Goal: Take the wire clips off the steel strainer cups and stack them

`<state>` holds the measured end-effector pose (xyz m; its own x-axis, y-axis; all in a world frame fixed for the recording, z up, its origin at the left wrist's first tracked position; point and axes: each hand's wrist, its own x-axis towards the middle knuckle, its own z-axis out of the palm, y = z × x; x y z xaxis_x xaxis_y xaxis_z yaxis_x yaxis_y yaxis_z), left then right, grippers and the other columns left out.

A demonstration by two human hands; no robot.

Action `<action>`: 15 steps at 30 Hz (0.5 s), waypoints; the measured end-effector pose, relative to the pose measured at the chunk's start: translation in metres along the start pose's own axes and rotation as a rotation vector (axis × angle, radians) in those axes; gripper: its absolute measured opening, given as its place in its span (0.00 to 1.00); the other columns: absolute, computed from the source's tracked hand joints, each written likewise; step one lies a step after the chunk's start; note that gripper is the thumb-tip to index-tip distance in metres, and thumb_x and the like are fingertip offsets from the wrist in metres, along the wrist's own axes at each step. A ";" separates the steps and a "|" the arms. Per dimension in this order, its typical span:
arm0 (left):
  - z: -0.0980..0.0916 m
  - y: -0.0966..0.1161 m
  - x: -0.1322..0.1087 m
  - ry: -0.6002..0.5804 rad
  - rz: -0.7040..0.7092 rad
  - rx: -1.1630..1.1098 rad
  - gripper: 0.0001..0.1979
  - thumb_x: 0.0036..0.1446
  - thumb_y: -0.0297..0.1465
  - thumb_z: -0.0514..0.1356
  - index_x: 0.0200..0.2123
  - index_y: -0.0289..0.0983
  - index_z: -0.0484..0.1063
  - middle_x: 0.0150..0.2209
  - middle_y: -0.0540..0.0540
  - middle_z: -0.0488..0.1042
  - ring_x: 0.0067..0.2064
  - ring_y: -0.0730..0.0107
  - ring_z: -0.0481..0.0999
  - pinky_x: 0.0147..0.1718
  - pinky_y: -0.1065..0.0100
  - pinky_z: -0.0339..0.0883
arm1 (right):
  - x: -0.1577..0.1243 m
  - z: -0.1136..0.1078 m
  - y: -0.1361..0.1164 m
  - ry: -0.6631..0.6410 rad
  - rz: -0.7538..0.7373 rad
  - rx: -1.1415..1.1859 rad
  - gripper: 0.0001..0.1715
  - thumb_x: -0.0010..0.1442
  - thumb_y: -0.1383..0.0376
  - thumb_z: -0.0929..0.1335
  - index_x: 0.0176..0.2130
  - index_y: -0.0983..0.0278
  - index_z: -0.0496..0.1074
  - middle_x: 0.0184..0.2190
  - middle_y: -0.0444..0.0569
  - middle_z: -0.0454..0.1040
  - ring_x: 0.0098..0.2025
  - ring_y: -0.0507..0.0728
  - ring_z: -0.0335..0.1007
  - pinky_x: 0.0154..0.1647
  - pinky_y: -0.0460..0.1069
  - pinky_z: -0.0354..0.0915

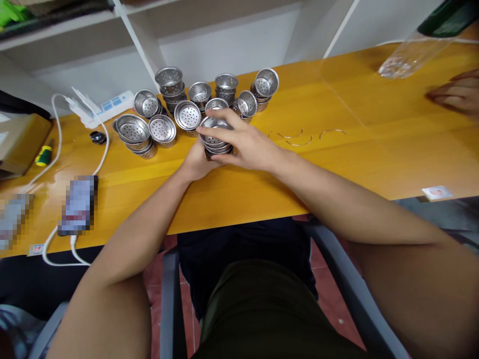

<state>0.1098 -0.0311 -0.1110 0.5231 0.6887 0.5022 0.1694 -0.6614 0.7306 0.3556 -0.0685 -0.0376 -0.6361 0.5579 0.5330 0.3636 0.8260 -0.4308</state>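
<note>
Both my hands are around a stack of perforated metal cups [217,144] at the front of the cluster. My left hand [200,162] grips the stack low on its left side, its fingers partly hidden behind the cups. From the right, my right hand [247,139] wraps the same stack, fingers across the upper rim and thumb on the near side. Close behind stand several more stacks of perforated cups [188,115], some upright and some tilted. Just left of the held stack is a tilted cup [162,128]. Thin curved wire pieces [299,142] lie to the right.
A power strip [112,107] with white cables, two phones [78,205] and a cardboard box [22,142] are on the left. At the far right are a clear plastic bottle [407,55] and another person's hand [456,92]. White shelving [228,35] borders the table's back.
</note>
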 end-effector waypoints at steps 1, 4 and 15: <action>-0.001 -0.005 -0.001 0.036 0.004 0.019 0.53 0.67 0.66 0.78 0.79 0.43 0.66 0.77 0.29 0.79 0.80 0.33 0.82 0.79 0.28 0.82 | 0.002 -0.002 0.001 -0.006 0.011 -0.009 0.55 0.80 0.45 0.82 0.92 0.40 0.65 0.92 0.52 0.58 0.94 0.81 0.54 0.93 0.79 0.58; -0.006 -0.019 -0.004 0.138 -0.059 0.085 0.60 0.63 0.71 0.78 0.81 0.44 0.61 0.80 0.27 0.74 0.79 0.32 0.82 0.78 0.31 0.83 | 0.005 -0.014 0.009 0.025 0.067 -0.048 0.68 0.78 0.35 0.80 0.96 0.45 0.52 0.93 0.54 0.56 0.93 0.83 0.52 0.94 0.78 0.58; -0.023 -0.027 -0.009 0.283 -0.215 0.268 0.47 0.66 0.55 0.82 0.73 0.45 0.61 0.69 0.32 0.76 0.59 0.47 0.87 0.50 0.50 0.90 | -0.012 -0.037 0.094 -0.027 0.504 -0.233 0.38 0.84 0.50 0.69 0.82 0.63 0.76 0.80 0.67 0.77 0.75 0.80 0.79 0.82 0.72 0.73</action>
